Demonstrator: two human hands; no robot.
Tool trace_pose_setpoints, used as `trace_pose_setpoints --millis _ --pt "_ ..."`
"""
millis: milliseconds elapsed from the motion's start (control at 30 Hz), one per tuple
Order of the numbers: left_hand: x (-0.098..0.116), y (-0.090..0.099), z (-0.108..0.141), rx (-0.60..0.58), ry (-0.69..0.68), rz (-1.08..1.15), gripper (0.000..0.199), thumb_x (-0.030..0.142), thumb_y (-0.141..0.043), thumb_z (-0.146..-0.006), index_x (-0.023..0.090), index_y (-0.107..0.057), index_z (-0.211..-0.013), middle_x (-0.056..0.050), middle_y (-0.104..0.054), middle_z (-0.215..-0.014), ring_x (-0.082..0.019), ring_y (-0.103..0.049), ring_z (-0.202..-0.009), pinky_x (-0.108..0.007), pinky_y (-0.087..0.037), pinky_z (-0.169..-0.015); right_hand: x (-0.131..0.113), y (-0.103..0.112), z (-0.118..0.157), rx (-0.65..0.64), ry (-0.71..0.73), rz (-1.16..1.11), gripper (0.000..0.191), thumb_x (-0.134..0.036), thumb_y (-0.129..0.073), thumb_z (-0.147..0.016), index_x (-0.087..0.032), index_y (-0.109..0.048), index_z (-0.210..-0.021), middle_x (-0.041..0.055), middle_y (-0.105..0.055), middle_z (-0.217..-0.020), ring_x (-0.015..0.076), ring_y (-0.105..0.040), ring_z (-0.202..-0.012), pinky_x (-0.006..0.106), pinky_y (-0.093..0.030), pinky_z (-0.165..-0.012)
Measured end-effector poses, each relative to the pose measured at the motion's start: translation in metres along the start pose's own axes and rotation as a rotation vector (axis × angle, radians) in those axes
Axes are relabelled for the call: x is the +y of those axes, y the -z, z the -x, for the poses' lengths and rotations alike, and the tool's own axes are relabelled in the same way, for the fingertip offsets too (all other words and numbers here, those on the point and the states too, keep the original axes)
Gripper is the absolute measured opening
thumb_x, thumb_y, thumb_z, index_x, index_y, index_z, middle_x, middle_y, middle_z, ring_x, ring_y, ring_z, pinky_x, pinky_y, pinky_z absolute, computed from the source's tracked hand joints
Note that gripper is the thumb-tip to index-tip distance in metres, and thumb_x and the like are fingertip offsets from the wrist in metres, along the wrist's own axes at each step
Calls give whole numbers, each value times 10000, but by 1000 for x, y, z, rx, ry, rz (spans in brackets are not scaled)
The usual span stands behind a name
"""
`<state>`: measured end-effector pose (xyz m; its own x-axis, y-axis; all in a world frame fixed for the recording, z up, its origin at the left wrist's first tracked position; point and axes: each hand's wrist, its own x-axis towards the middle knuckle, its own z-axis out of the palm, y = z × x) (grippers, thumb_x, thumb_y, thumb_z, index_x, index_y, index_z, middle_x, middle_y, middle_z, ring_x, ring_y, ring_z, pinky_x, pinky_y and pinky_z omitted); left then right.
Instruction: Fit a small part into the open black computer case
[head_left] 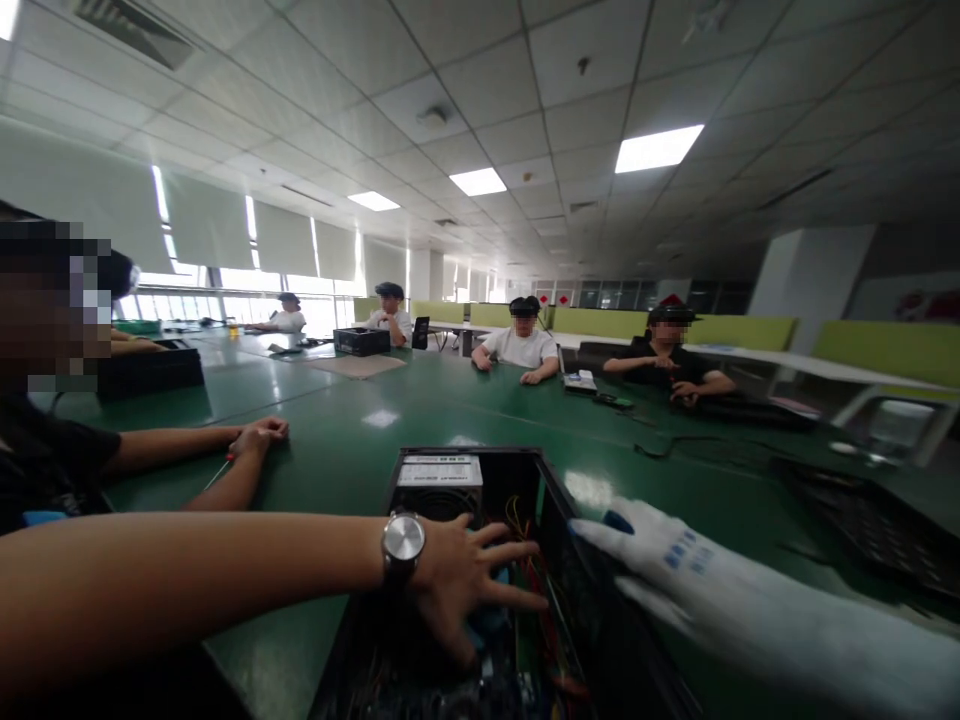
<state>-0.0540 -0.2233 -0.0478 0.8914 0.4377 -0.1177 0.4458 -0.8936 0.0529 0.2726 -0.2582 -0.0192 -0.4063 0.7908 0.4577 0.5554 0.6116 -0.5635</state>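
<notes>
A black computer case [469, 452] lies open in front of me, with a labelled power supply [439, 472] at its far left corner and red and yellow wires [534, 560] along its right side. My left hand [480, 575], bare and with a round silver watch at the wrist, is spread over the inside of the case. Its fingers point right; whether they touch the parts below I cannot tell. In a white glove with blue print, my right hand [645, 550] reaches to the case's right wall, fingers stretched out. No held object shows in either hand.
At my left sits a person whose hands [259, 435] rest on the green table [322, 400], with a thin red-ended tool by them. Several people work farther off. A black panel [870, 520] lies right, and a black cable [697, 445] beyond my glove.
</notes>
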Motion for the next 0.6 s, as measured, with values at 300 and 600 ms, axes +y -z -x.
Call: trace_pose_setpoints --millis 300,600 --pt "-10 -10 -12 72 -116 6 1012 392 -948 -422 395 -589 -1368 -132 -462 -1538 -470 -464 -1320 -566 -479 -916 -67 -37 -112 -457 214 741 616 -104 -812 -734 -188 -655 -1324 125 -733 -1103 287 -697 -996 353 -525 -864" --pt "9 84 41 125 -209 147 999 366 -866 -612 331 -451 -1520 -138 -513 -1469 -425 -502 -1280 -586 -401 -1082 -65 -84 -133 -414 285 601 225 -112 -705 -823 -153 -746 -1040 107 -742 -1004 223 -704 -879 294 -527 -792"
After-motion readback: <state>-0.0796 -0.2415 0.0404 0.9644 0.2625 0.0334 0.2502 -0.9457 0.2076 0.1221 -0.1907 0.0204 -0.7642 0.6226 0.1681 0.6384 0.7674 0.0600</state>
